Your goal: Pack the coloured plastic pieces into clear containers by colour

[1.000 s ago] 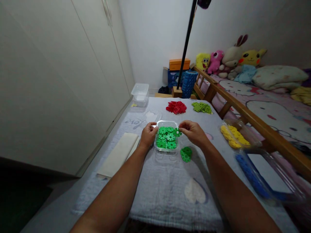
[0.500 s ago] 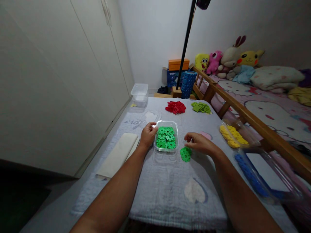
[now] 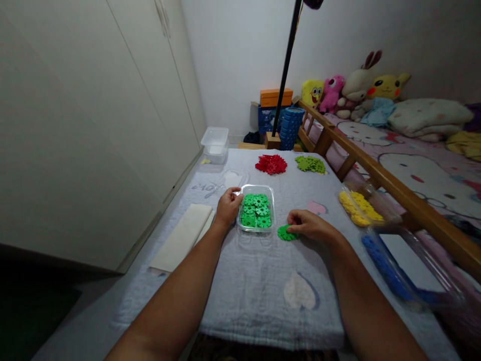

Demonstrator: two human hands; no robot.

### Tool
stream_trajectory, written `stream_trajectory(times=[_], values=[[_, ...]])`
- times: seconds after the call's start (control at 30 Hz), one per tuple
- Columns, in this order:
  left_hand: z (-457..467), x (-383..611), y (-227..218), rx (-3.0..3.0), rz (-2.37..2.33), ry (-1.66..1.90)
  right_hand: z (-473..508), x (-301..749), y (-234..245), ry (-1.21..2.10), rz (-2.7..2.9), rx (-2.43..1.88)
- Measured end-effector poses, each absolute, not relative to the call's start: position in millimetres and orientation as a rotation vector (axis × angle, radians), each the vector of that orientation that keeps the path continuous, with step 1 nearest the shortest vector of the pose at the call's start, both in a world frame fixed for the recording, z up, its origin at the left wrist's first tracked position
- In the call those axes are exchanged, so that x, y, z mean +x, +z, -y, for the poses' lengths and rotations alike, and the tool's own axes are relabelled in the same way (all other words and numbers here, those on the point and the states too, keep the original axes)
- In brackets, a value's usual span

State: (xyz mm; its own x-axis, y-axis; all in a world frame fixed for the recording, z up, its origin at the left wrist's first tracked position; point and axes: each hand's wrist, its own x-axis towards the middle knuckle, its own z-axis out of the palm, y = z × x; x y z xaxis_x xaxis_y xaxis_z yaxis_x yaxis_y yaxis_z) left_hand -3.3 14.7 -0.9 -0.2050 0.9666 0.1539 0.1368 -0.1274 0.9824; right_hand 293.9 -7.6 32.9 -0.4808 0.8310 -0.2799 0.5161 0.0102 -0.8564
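Note:
My left hand (image 3: 228, 206) grips the left rim of a clear plastic container (image 3: 256, 229). Inside it lie rows of green snowflake-shaped building discs (image 3: 256, 208). To the right of the container, my right hand (image 3: 306, 223) pinches the edge of a loose green disc (image 3: 286, 232), thumb and fingers closed on it. That disc is at the cloth surface; whether more discs lie under it, I cannot tell.
Red discs (image 3: 271, 164) and lime-green discs (image 3: 310, 164) are heaped at the back. Boxes of yellow discs (image 3: 359, 209) and blue discs (image 3: 387, 265) stand by the bed rail (image 3: 376, 175). Clear tubs (image 3: 215, 144) are stacked at back left; folded cream cloth (image 3: 182, 238) lies at left.
My right hand has come down and its fingers have closed on the loose green disc, which now looks tilted. My left hand keeps its hold on the container.

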Motion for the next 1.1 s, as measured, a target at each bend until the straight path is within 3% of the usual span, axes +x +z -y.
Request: stream_trajectory(times=[0.43, 0.83, 1.1], values=[[-15, -3, 0, 1.275, -1.382, 1.413, 6, 297, 48, 1.413, 1.805, -1.288], [-15, -3, -1, 1.280, -1.395, 1.420, 4, 227, 74, 1.079, 1.851, -1.238], [-14, -2, 3, 1.288, -1.398, 1.409, -2, 274, 71, 0.797, 1.980, -1.526]])
